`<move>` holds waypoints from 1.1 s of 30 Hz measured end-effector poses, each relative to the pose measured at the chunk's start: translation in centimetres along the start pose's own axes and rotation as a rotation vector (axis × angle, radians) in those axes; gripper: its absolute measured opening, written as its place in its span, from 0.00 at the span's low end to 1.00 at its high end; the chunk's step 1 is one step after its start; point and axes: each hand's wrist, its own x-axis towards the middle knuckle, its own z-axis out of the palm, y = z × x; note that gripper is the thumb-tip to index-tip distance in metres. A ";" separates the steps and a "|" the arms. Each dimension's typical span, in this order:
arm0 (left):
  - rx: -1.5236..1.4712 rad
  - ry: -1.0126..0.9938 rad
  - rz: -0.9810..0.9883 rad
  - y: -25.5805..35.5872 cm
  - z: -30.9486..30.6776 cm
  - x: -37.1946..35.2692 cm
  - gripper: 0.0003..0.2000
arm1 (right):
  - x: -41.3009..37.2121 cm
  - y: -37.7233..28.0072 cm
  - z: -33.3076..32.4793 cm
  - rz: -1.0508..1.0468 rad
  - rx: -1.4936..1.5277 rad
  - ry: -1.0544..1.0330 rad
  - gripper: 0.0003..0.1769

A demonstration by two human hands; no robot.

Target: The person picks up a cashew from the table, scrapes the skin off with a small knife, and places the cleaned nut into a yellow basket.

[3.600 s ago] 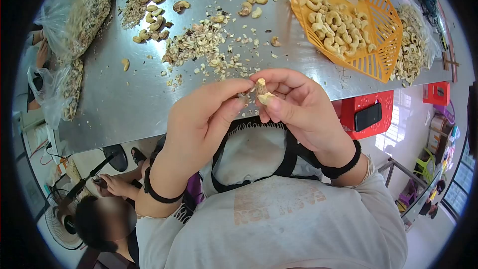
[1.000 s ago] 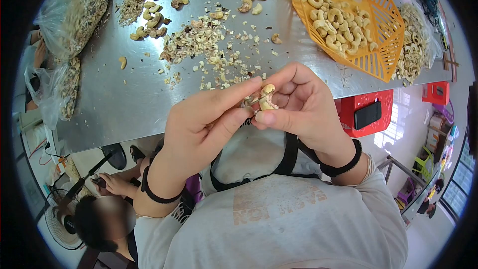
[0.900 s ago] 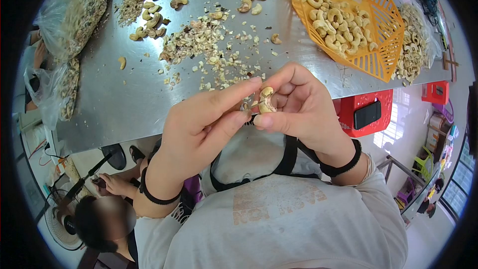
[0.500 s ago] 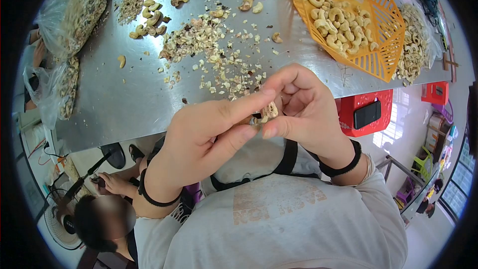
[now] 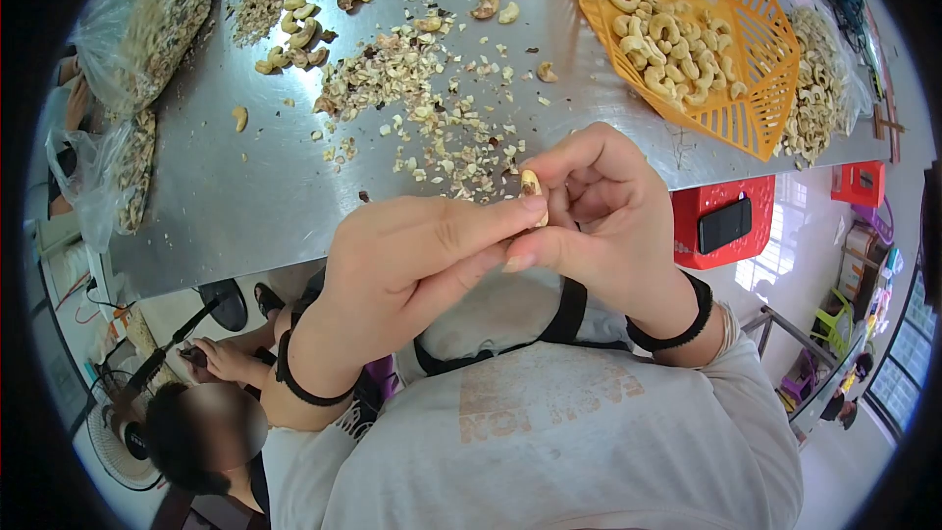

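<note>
A single cashew nut point(image 5: 531, 184), pale with brown skin patches, is held at the front of the table between my two hands. My right hand point(image 5: 610, 206) is closed on it in a pinch of thumb and forefinger, the other fingers curled. From the left side, my left hand point(image 5: 417, 255) has its forefinger tip against the nut. Its thumb and forefinger are pressed together, and whatever lies between them is hidden. Just beyond my hands, chipped cashew pieces point(image 5: 392, 79) are scattered over the metal table point(image 5: 265, 167).
An orange basket point(image 5: 770, 69) holds whole cashews point(image 5: 677, 49). More cashews point(image 5: 814, 88) lie right of it. Plastic bags of pieces point(image 5: 167, 39) stand left. A phone point(image 5: 724, 226) rests on a red stool point(image 5: 687, 245). Another person point(image 5: 211, 442) sits at lower left.
The cashew has turned upward between my fingers and shows more of its tip. My left fingers have shifted slightly; a small dark-grey thing visible between them earlier is now hidden.
</note>
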 end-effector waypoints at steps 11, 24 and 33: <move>-0.627 0.021 -0.321 0.2 0.3 -0.7 0.14 | 0.3 -0.4 -0.2 0.099 0.288 -0.078 0.19; -0.022 0.157 0.032 -0.5 1.0 -0.2 0.16 | 0.4 -0.1 0.5 -0.085 0.070 0.037 0.19; 0.067 0.309 -0.009 -0.5 2.1 -0.7 0.16 | 0.2 0.2 1.2 -0.113 0.017 0.148 0.18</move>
